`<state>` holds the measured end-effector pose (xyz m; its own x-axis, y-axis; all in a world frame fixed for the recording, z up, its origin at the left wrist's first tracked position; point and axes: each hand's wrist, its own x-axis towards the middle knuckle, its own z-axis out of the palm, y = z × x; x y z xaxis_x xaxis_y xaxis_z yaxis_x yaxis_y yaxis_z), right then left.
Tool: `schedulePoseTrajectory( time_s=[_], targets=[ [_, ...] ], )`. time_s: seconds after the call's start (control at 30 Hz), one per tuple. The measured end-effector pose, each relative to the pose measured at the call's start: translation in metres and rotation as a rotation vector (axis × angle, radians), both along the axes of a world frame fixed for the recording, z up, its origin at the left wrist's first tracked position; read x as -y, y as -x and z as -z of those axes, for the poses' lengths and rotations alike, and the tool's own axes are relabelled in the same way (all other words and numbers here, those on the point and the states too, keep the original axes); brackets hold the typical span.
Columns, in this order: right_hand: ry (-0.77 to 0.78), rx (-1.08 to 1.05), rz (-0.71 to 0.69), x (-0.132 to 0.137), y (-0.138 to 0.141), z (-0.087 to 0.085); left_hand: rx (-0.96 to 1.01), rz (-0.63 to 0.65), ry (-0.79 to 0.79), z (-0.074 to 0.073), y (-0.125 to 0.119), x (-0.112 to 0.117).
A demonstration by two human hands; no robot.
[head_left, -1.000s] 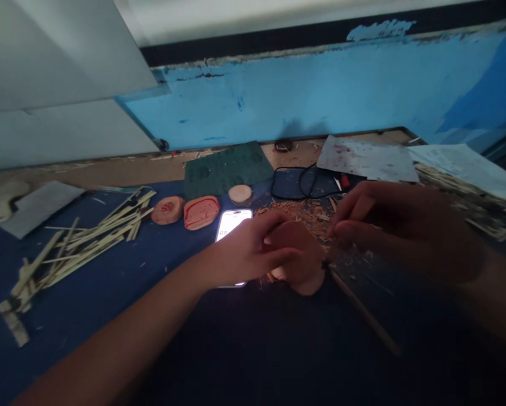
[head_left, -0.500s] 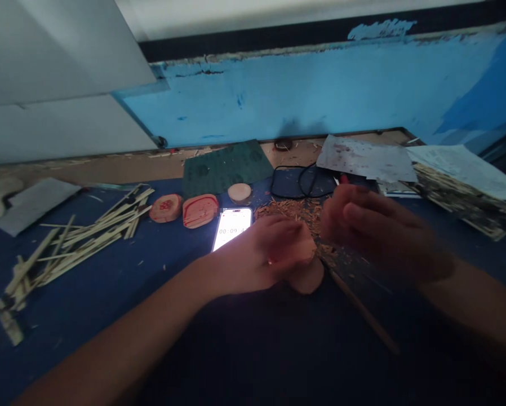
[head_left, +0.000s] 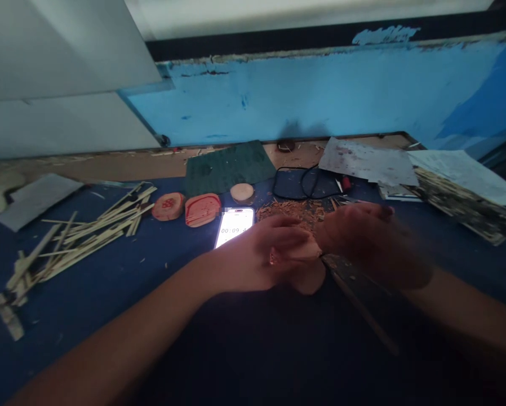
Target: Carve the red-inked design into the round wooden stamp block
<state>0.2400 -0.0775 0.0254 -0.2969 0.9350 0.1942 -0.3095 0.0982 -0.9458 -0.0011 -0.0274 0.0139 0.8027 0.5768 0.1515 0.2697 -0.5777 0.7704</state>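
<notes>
"What does the left hand [head_left: 259, 254] have?"

"A wood block [head_left: 307, 249], with its fingers wrapped over the top and side. The block sits a little below and right of the middle of the view. Put the clock's centre on it and the hand reaches in from nine."

"And the right hand [head_left: 354, 239]?"

"At three o'clock, close by the block's edge. It is blurred and shadowed (a smear, really), so I can't tell whether its fingers are clenched, loose or around something, nor whether they touch the wood."

"Anything under the block?"

"A flat piece of wood [head_left: 315, 282] shows at six o'clock, its near edge rounded. Between four and five, a thin stick [head_left: 363, 308] slants away over the blue tabletop [head_left: 236, 349]."

"What lies towards twelve?"

"A heap of shavings [head_left: 293, 211], close by, then a loop of black cord [head_left: 293, 198] beyond it."

"And round the left side?"

"A lit phone [head_left: 236, 223] between nine and ten, partly covered by the left hand. Farther out that way, two red-marked blocks [head_left: 202, 210] stand side by side. A pale disc [head_left: 242, 193] is between ten and eleven, at the front edge of a green sheet [head_left: 231, 166]. Well out at nine there's a loose pile of thin strips [head_left: 96, 239]."
</notes>
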Motion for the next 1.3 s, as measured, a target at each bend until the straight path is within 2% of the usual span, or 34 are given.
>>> schedulePoseTrajectory(
  time_s=[0.2,0.43,0.53,0.67,0.87,1.0,1.13,1.2,1.3],
  targets=[
    [0.023,-0.076,-0.088,0.002,-0.003,-0.013,-0.012,-0.108,0.173,-0.022,-0.001,-0.001],
    [0.073,-0.096,-0.107,0.006,-0.001,-0.02,0.012,-0.272,0.266,-0.015,-0.009,-0.002],
    [0.113,-0.124,-0.117,0.008,0.004,-0.018,-0.119,-0.257,0.199,-0.009,-0.013,-0.001],
    [0.083,-0.187,0.001,0.014,0.017,-0.01,-0.266,-0.205,-0.023,-0.003,-0.017,0.002],
    [0.009,-0.059,0.143,0.023,0.033,0.001,-0.431,-0.225,-0.241,0.002,-0.024,0.01],
    [-0.032,-0.045,0.178,0.024,0.037,0.005,-0.526,-0.259,-0.239,0.0,-0.032,0.013],
    [-0.069,-0.045,0.206,0.023,0.038,0.006,-0.533,-0.252,-0.185,-0.003,-0.035,0.014],
    [-0.09,0.022,0.152,0.024,0.037,0.006,-0.523,-0.237,-0.189,-0.003,-0.035,0.015],
    [-0.191,0.209,-0.004,0.027,0.033,0.01,-0.497,-0.208,-0.175,-0.001,-0.032,0.016]
  ],
)
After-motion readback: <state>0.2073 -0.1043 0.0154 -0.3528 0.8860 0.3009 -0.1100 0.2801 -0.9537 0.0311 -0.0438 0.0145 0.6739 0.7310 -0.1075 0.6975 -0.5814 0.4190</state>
